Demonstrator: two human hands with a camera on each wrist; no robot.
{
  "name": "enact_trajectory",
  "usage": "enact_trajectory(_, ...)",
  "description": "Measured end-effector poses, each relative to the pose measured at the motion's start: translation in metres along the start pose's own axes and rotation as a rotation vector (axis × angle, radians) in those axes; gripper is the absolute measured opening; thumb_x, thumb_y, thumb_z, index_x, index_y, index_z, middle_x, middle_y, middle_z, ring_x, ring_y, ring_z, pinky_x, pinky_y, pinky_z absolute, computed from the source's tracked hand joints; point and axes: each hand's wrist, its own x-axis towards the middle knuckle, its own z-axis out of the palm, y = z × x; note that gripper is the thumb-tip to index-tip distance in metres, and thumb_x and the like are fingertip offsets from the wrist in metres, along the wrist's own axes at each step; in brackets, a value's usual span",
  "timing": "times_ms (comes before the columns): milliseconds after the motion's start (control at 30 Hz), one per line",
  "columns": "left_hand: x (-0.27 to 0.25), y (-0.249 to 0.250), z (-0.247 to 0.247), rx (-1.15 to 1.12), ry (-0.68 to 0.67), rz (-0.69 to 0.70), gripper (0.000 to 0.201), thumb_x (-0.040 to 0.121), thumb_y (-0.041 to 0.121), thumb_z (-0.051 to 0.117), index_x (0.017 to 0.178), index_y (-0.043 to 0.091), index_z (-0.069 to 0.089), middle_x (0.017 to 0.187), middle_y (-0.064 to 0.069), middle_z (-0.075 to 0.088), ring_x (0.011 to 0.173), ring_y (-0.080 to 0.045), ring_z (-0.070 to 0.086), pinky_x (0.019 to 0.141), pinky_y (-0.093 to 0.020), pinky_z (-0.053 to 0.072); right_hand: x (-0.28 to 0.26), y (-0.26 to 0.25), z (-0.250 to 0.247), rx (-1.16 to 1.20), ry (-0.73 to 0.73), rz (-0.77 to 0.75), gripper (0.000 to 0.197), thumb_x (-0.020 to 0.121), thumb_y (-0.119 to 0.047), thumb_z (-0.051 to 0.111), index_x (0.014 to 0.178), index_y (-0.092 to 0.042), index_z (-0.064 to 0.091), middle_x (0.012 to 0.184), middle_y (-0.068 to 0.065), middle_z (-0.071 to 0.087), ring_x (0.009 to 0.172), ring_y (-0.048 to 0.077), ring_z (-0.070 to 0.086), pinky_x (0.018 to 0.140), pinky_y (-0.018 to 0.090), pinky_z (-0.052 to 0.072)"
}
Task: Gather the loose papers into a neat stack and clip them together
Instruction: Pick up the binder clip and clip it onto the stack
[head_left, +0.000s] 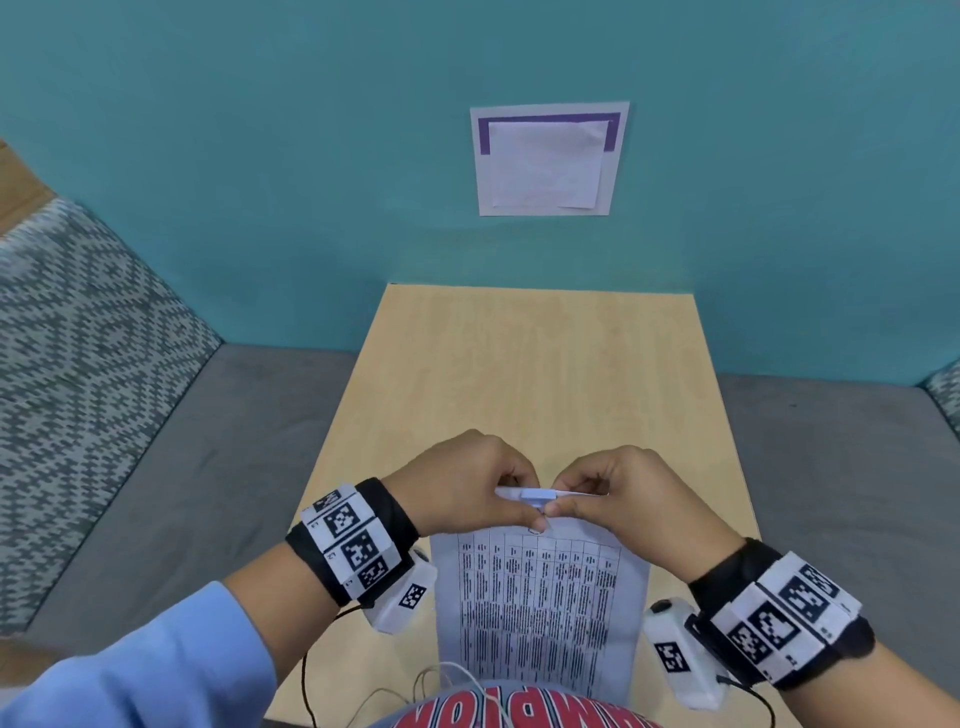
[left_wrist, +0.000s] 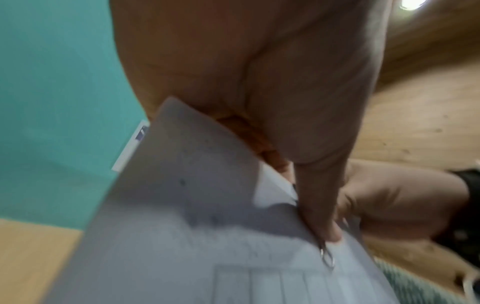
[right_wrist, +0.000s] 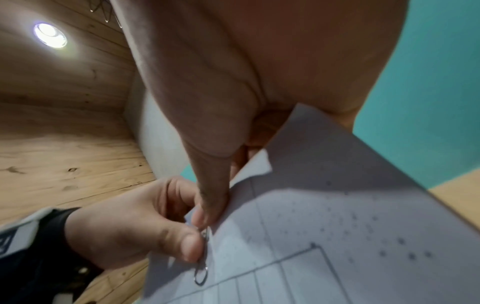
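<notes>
A stack of printed papers with a table grid is held up by its top edge above the wooden table. A wire paper clip sits over the middle of that top edge, its loop showing on the printed face. My left hand pinches the clip and the papers, with its thumb pressed on the clip. My right hand pinches the papers' top edge just beside the clip, thumb on the front. In the left wrist view the clip pokes out below my thumb. The fingers behind the papers are hidden.
The table stands against a teal wall that carries a taped white sheet. Grey seats flank the table, with a patterned cushion at the left. Thin cables lie at the near table edge.
</notes>
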Motion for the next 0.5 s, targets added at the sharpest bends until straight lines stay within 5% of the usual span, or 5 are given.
enact_trajectory(133,-0.001,0.007,0.001,0.185,0.048,0.027,0.032,0.088,0.062,0.074,0.102,0.033,0.079,0.059,0.013,0.055,0.057,-0.001,0.048,0.056,-0.029,0.032,0.002,0.001,-0.002,0.123,-0.021,0.03,0.015,0.073,-0.035,0.091,0.079,-0.023,0.083,0.077,0.008,0.077,0.063,0.006,0.058,0.065,0.029,0.044)
enact_trajectory(300,-0.002,0.006,-0.02,-0.112,0.033,0.031,0.026,0.082,0.048,0.088,0.098,0.027,0.083,0.079,0.01,0.079,0.071,-0.01,0.067,0.069,-0.035,0.052,-0.015,0.012,-0.027,0.328,-0.015,0.023,0.02,0.073,-0.02,0.092,0.089,-0.018,0.081,0.088,0.005,0.079,0.076,0.005,0.07,0.071,0.019,0.052)
enact_trajectory(400,-0.004,0.004,-0.041,-0.292,0.085,0.039,0.024,0.08,0.036,0.093,0.098,0.022,0.084,0.09,0.0,0.084,0.081,-0.021,0.076,0.078,-0.035,0.059,-0.026,0.035,-0.024,0.598,-0.01,0.083,0.027,0.083,-0.011,0.078,0.109,-0.008,0.08,0.106,0.01,0.082,0.103,0.029,0.077,0.08,0.027,0.06)
enact_trajectory(500,-0.004,-0.012,-0.052,-0.452,0.154,0.021,0.033,0.079,0.028,0.095,0.108,0.025,0.08,0.084,0.001,0.082,0.074,-0.013,0.069,0.074,-0.025,0.054,-0.026,0.044,-0.01,0.705,0.132,0.096,0.023,0.092,-0.011,0.067,0.11,-0.007,0.08,0.109,0.017,0.08,0.104,0.04,0.075,0.081,0.035,0.063)
